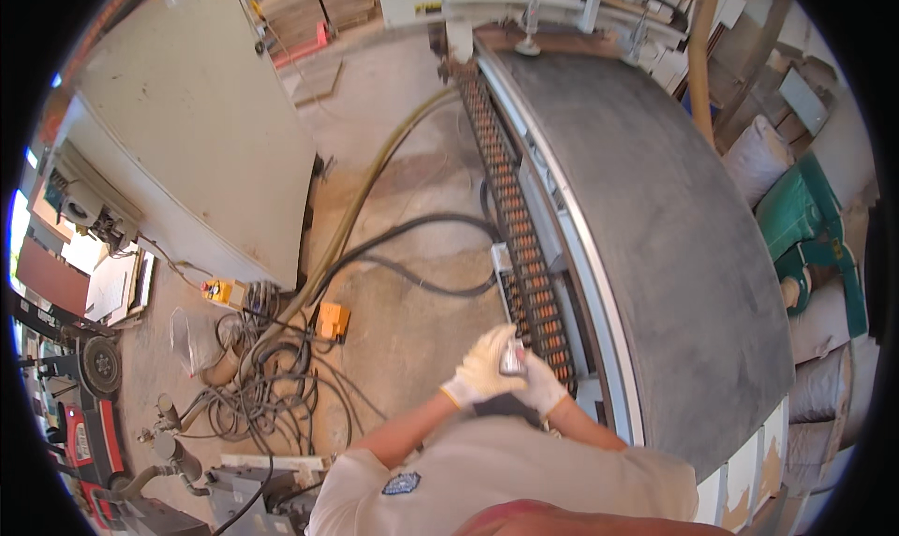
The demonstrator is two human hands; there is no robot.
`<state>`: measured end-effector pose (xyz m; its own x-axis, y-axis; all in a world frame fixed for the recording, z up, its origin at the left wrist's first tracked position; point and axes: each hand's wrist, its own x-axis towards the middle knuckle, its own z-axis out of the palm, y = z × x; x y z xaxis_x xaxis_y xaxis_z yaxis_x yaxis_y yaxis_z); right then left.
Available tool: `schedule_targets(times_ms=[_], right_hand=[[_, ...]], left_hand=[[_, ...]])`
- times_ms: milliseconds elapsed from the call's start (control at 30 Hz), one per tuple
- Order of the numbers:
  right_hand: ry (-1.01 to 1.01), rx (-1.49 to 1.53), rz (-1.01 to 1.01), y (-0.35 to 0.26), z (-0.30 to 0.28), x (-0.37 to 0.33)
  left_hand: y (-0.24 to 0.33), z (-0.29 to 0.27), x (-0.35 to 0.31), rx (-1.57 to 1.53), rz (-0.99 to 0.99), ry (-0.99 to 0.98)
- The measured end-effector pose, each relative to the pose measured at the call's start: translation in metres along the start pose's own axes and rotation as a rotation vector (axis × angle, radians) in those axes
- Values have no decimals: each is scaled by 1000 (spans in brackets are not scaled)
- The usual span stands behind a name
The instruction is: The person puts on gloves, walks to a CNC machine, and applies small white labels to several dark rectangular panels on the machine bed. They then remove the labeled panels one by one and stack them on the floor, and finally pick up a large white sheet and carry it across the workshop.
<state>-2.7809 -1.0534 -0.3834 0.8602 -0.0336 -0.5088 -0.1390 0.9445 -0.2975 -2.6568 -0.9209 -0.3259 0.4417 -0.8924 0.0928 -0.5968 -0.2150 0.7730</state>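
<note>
Close in front of my body, both hands meet beside a cable chain. My left hand (480, 369), in a cream knitted work glove, is closed round a small whitish container (512, 357) with dark red markings; its exact kind is too small to make out. From the other side my right hand (540, 384), gloved alike, presses against the same container, its fingers partly hidden. The long black cable chain (510, 194) with orange-brown links runs away from my hands along the side of a machine with a wide dark grey bed (655, 246).
Left of me, tangled black cables and hoses (281, 377) cover the concrete floor near an orange box (332, 322) and a yellow control box (225, 293). A large cream cabinet (197, 124) stands at far left. Green machinery (805, 227) and white sacks (757, 161) line the right.
</note>
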Motion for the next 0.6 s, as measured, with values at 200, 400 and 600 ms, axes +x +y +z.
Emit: schedule_targets(times_ms=[200, 400, 600], right_hand=[[-183, -95, 98, -69, 61, 170], [-331, -262, -6, -219, 155, 377], [-59, -721, 40, -353, 273, 514]], left_hand=[[-127, -83, 123, 92, 63, 73], [-215, -220, 320, 95, -134, -90], [-265, -365, 455, -28, -66, 75]])
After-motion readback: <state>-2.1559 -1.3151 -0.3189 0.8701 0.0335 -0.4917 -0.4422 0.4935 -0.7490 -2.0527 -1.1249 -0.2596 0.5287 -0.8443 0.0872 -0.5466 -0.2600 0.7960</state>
